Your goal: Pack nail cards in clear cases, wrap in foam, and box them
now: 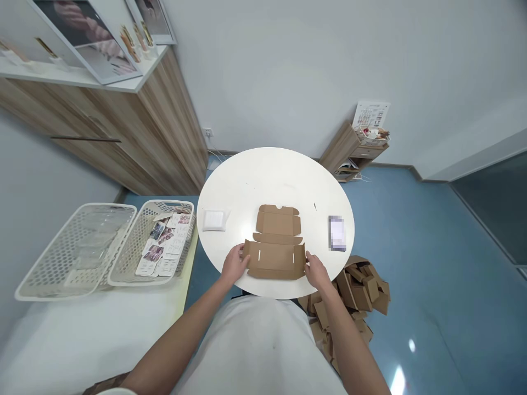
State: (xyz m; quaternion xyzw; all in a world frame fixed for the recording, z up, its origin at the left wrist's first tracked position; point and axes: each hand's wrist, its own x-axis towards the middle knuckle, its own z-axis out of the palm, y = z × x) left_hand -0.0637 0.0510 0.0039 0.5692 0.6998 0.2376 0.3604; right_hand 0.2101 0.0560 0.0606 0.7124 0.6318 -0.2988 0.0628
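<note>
An unfolded brown cardboard box [276, 257] lies on the round white table [284, 178], its lid panel at the far side and its side flaps partly raised. My left hand [235, 264] is closed on the left side flap, thumb on the near face. At the opposite end my right hand [316, 271] pinches the right side flap between thumb and fingers. Two slots show in the near panel. To the left lies a white packet [214, 220]. A blurred-out small pack [337, 233] rests near the table's right edge.
Flattened and folded cardboard boxes [362, 288] are heaped on the floor at right. Two white baskets [151, 242] stand at left on a side table, one holding printed cards. A wooden cabinet [173, 115] and a small shelf unit [343, 144] stand by the wall.
</note>
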